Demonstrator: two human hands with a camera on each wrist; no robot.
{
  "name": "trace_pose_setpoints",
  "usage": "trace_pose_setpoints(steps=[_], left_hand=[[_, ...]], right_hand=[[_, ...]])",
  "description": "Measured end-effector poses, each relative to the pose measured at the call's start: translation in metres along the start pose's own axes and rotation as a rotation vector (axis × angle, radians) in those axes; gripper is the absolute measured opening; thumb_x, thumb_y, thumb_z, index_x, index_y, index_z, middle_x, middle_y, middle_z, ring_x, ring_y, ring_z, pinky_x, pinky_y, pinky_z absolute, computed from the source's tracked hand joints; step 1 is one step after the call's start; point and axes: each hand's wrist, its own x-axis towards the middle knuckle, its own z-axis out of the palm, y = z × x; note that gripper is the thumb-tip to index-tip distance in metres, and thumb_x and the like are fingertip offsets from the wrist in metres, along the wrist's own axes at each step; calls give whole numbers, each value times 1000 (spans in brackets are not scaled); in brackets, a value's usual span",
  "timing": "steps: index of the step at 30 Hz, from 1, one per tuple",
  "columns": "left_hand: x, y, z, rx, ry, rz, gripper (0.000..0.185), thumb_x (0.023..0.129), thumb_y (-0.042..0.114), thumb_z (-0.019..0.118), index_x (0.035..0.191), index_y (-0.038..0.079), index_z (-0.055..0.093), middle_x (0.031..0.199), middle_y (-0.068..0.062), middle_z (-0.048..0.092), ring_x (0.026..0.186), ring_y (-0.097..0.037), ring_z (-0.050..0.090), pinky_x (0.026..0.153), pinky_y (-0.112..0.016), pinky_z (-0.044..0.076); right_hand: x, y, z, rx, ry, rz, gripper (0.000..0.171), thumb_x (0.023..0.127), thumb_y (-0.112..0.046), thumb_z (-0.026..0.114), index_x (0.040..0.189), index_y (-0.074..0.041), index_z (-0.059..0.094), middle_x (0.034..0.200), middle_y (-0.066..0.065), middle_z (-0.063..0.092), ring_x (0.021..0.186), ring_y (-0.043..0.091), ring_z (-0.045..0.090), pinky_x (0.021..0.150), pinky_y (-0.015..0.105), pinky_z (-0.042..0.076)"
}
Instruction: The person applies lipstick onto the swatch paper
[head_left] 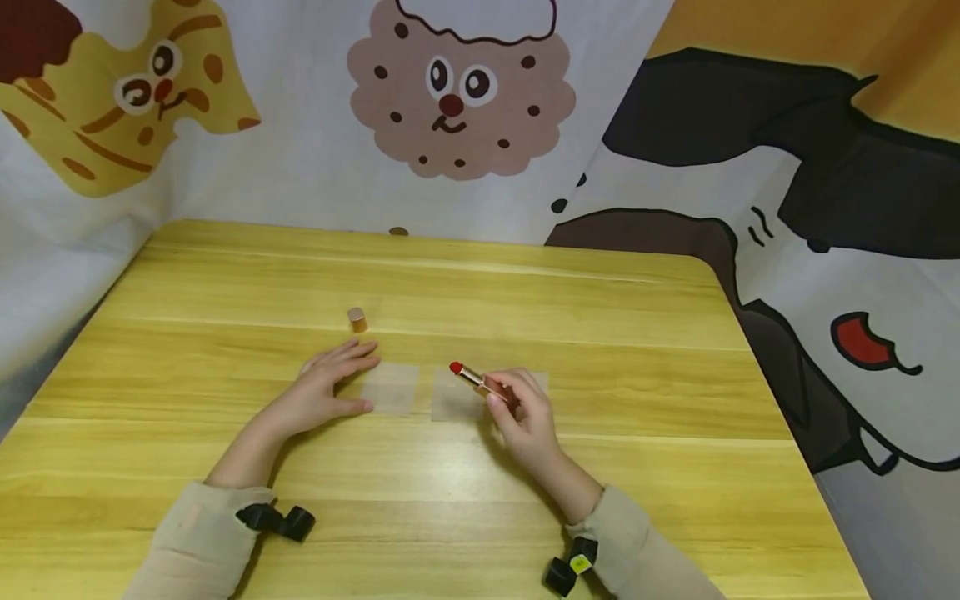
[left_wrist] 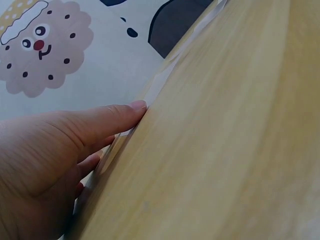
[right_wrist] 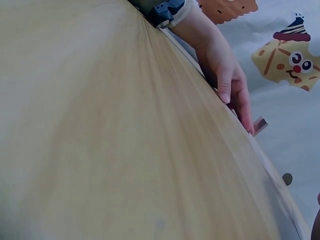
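Note:
My right hand [head_left: 525,414] pinches a lipstick [head_left: 477,381] above the table, its red tip bare and pointing up and to the left. Under it lies a thin, see-through sheet [head_left: 448,402]. A second such sheet [head_left: 392,389] lies to the left, and my left hand [head_left: 322,392] rests at its left edge with fingers and thumb spread. In the left wrist view the thumb [left_wrist: 122,117] touches the sheet's edge. The lipstick's copper-coloured cap [head_left: 357,320] stands on the table just beyond the left fingertips. Only a sliver of the right hand shows in the right wrist view.
The wooden table [head_left: 450,517] has rounded far corners. Behind it hangs a white cloth [head_left: 300,150] printed with cartoon figures. Black wrist devices sit on the left cuff [head_left: 276,521] and the right cuff [head_left: 572,567].

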Motion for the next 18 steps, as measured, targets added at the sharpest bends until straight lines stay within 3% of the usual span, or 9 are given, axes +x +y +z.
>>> trace_pose_setpoints(steps=[7,18], left_hand=[[0,-1,0,-10,4,0,67,82,26,77,139,3,49,152,-11,32,142,-32,14,107,-61,5],[0,-1,1,-12,10,2,67,81,27,78,138,4,51,151,-11,33,142,-32,14,107,-61,5]], right_hand=[[-3,22,11,-38,-9,-73,31,72,23,61,101,12,60,91,20,58,75,21,50,58,19,43],[3,39,27,-122,-43,-117,19,90,-5,61,107,3,65,90,11,61,62,12,46,49,18,40]])
